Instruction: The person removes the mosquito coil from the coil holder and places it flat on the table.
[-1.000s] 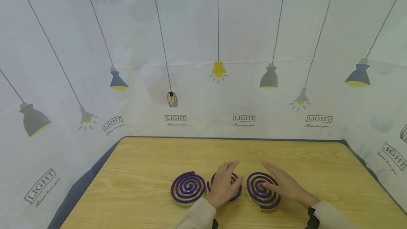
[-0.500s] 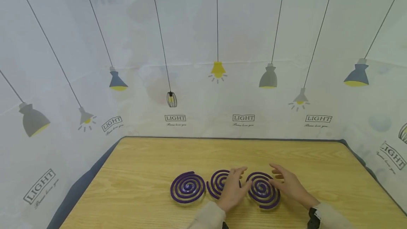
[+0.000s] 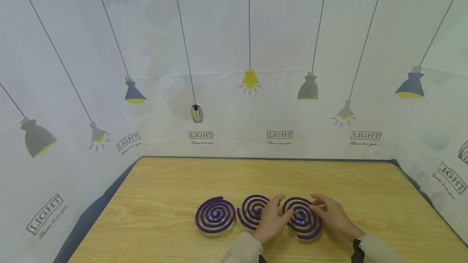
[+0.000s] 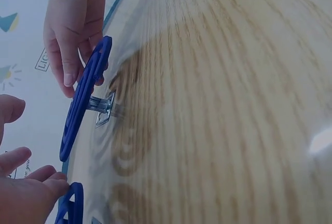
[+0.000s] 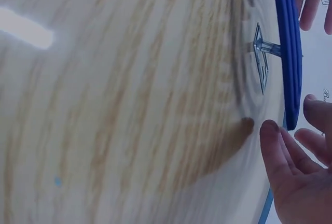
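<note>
Three purple mosquito coils stand in a row on the table. The right coil (image 3: 300,214) sits flat on a small metal stand (image 4: 105,111), raised above the wood. My left hand (image 3: 270,222) is at its left side, fingers spread, covering part of the middle coil (image 3: 252,208). At the right side is my right hand (image 3: 334,216); in the right wrist view its thumb and fingers are either side of the coil's rim, with gaps between. The left coil (image 3: 215,215) has no hand on it.
The wooden table (image 3: 164,182) has a dark edge at the back. White cloth (image 3: 226,104) printed with hanging lamps surrounds it on three sides. A dark watch-like band (image 3: 358,251) is on my right wrist, below a light sleeve (image 3: 380,251).
My left hand has moved right, from over the middle coil to the left side of the right coil. My right hand has shifted slightly, its thumb drawn from the coil's centre to its rim.
</note>
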Demonstrator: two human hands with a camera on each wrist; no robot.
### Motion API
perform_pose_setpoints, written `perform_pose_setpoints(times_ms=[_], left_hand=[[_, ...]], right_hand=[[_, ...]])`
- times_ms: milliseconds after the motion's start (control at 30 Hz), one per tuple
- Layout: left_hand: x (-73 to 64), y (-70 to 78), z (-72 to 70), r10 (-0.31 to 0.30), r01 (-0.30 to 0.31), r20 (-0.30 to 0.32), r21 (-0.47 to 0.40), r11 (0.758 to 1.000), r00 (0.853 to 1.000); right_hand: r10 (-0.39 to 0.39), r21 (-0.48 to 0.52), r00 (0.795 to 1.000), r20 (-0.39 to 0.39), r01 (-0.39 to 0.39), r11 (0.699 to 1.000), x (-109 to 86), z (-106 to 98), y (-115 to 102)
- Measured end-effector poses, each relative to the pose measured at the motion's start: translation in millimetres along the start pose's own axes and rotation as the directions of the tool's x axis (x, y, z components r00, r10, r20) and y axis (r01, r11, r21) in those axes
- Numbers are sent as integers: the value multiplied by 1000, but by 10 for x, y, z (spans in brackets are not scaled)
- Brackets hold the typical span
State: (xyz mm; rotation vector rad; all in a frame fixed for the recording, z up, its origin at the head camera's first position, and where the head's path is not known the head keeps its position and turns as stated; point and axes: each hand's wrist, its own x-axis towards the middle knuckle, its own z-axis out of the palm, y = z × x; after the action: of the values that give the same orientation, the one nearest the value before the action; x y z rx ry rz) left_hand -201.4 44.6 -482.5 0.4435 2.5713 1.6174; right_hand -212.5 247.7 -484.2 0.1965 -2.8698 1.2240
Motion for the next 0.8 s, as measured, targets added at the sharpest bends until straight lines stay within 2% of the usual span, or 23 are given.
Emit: perform_pose_setpoints(times_ms=[167,600,800], left_hand=[[0,-16,14,-36,38,40,-38,999,999],[2,-29,56,-38,45,63,-118,992,997],[2,-37,72,-70,80,79,-129,988,994]], right_hand=[[-29,-9,1000,-9,29,1000,6,35,49],[-35,-12,999,-22,35,999,-13,59,47],[-43,-10,999,-29,43,999,-7,70,72]])
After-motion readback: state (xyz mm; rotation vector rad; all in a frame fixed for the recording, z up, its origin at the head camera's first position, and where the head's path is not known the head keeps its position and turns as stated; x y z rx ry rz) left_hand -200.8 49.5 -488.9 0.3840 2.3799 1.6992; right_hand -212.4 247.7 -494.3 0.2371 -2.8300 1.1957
